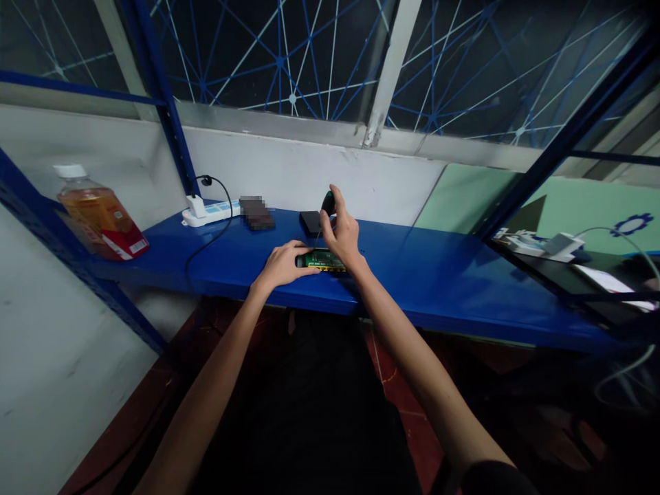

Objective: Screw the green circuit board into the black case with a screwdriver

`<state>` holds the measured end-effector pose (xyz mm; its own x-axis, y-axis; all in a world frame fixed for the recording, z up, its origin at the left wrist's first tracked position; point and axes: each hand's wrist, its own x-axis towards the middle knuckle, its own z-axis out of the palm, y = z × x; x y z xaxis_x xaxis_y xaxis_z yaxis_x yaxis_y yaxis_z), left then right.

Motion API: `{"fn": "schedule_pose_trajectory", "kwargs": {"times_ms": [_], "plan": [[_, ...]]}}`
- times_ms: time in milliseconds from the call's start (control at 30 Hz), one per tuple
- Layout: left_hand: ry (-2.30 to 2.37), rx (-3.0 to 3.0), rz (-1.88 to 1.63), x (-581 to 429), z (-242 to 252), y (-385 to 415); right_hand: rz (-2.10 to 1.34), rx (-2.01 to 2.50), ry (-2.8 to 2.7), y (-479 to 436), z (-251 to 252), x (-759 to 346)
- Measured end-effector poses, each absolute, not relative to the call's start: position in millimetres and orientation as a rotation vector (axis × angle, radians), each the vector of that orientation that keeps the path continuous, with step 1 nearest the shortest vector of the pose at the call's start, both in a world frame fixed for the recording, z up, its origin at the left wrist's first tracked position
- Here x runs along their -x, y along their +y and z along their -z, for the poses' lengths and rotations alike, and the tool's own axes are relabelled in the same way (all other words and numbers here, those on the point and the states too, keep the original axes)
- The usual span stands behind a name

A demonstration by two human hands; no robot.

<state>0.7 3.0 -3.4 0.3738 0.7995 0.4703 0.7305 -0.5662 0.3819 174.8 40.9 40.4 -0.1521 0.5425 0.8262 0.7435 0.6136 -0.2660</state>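
Note:
A green circuit board [324, 259] with a yellow strip along its near edge lies on the blue shelf top. My left hand [282, 265] grips its left end, thumb at the near side and fingers at the far side. Above the board, my right hand [340, 230] is closed around the dark green handle of a screwdriver [326, 203]. Its thin shaft slants down toward the board's far side; whether the tip touches is too small to tell. A black box-like object [310, 223] sits just behind the board.
At the back left stand a white power strip [211, 214] with a plugged-in adapter and black cable, and a blurred dark object [258, 213]. A drink bottle [97, 213] is at far left. Blue shelf posts [168, 130] rise on both sides. Another power strip [546, 246] is at right.

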Motion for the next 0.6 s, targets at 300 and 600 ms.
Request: {"fn": "schedule_pose_trajectory", "kwargs": {"times_ms": [300,600], "plan": [[1.406,-2.492,-0.966,-1.1,3.2,2.8,0.255,1.047,-1.819,37.6,-42.4,-173.1],[1.400,-2.506,-0.963,-0.6,3.3,3.0,0.297,1.095,-1.821,40.5,-41.2,-174.1]]}}
